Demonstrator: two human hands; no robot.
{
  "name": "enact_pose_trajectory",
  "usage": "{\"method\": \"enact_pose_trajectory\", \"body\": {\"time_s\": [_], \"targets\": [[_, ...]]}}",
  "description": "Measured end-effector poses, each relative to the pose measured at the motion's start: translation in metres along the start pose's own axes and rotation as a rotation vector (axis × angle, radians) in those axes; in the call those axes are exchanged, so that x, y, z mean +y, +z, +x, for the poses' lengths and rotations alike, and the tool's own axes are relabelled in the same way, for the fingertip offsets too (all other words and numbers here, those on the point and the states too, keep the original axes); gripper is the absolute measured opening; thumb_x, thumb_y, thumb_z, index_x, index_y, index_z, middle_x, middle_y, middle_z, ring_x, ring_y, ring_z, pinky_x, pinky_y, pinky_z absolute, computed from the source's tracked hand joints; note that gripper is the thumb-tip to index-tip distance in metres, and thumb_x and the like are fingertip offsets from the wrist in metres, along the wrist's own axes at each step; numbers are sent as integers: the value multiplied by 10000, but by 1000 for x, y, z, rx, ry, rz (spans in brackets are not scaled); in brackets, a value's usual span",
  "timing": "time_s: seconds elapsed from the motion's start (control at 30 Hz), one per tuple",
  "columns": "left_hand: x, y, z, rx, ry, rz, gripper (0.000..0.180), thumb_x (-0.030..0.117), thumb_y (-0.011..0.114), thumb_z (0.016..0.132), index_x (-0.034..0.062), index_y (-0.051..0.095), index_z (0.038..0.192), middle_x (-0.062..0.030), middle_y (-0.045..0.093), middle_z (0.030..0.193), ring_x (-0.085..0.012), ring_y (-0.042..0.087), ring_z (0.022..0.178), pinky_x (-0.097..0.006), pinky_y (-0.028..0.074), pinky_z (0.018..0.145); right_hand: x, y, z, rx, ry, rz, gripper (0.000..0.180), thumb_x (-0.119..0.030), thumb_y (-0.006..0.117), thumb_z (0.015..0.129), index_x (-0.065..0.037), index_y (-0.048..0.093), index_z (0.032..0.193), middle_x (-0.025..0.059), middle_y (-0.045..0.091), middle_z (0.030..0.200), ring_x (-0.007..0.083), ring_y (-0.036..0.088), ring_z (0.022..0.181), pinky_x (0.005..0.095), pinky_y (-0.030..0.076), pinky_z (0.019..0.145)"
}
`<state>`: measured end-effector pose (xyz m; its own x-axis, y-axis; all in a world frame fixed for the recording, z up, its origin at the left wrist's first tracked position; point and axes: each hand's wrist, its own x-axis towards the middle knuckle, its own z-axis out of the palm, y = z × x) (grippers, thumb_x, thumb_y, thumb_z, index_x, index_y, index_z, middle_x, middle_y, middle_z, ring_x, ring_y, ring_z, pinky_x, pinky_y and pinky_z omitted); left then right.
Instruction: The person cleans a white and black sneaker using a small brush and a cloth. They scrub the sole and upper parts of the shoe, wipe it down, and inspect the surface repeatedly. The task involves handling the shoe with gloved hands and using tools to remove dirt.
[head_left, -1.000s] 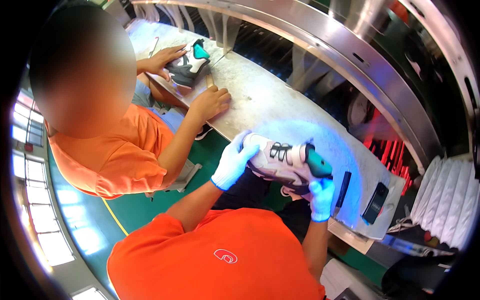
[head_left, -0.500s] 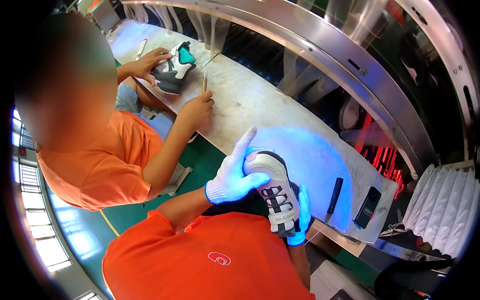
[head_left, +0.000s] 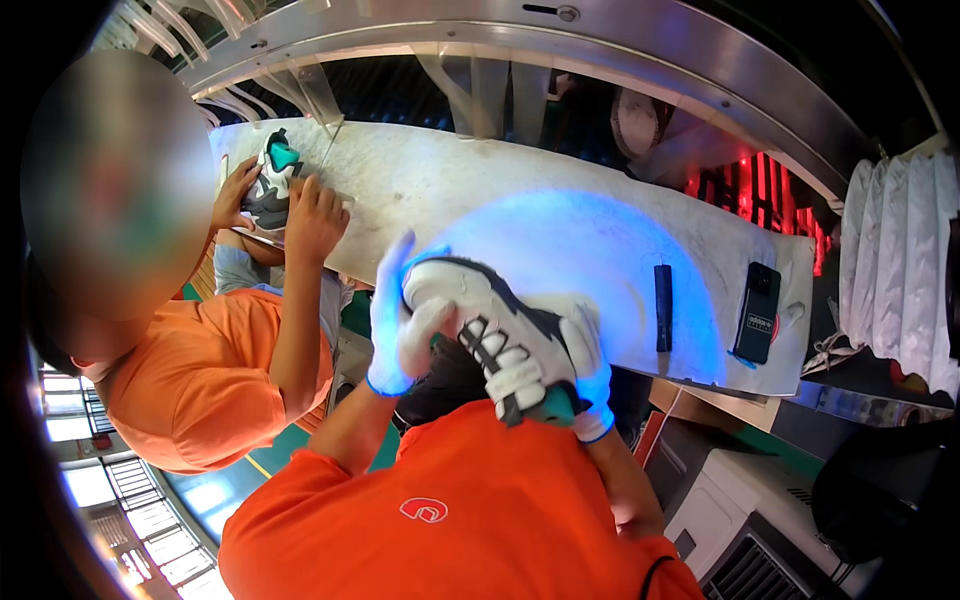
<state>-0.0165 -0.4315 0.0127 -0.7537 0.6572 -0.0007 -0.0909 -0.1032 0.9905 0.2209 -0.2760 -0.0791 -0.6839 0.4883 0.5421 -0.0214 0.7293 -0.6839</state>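
Both my hands wear white knitted gloves and hold one white sneaker (head_left: 522,330) with black laces and dark trim, in front of my orange shirt. My left hand (head_left: 402,325) is closed around the toe, thumb over the upper and fingers by the sole. At the heel end, my right hand (head_left: 588,355) grips the shoe's side; some of its fingers are hidden. The sneaker lies tilted, toe to the left, with a bit of green lining showing at its opening. Blue light falls on the gloves and on the worktable (head_left: 400,165) behind them.
A black stick-like tool (head_left: 663,308) and a dark phone (head_left: 757,312) lie on the table's right part. At left a co-worker in orange handles another sneaker (head_left: 270,185). A metal-framed machine with plastic strips (head_left: 478,95) runs along the far side, glowing red at right.
The sneaker has turned so its heel swings out to the right and its side shows more. My right hand has moved up along the heel. The whole view has shifted.
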Motion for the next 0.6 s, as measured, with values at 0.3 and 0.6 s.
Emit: {"method": "enact_pose_trajectory", "body": {"time_s": [0.3, 0.6], "targets": [[-21, 86, -8, -130, -664, -788, 591, 282, 677, 1111, 52, 518, 1632, -173, 641, 1587, -360, 644, 1430, -535, 486, 1253, -77, -82, 58, 46, 651, 1073, 814, -100, 910, 842, 51, 565, 1563, 179, 687, 1482, 253, 683, 1357, 412, 588, 1121], [17, 83, -36, -234, -864, -1098, 540, 521, 453, 1200, 161, 577, 1584, -163, 731, 1420, -349, 746, 1219, -546, 618, 1090, -131, -59, 61, -159, 450, 438, 1258, -161, 958, 841, 44, 153, 1786, 273, 575, 1619, 345, 658, 1419, 436, 544, 1181]]}}
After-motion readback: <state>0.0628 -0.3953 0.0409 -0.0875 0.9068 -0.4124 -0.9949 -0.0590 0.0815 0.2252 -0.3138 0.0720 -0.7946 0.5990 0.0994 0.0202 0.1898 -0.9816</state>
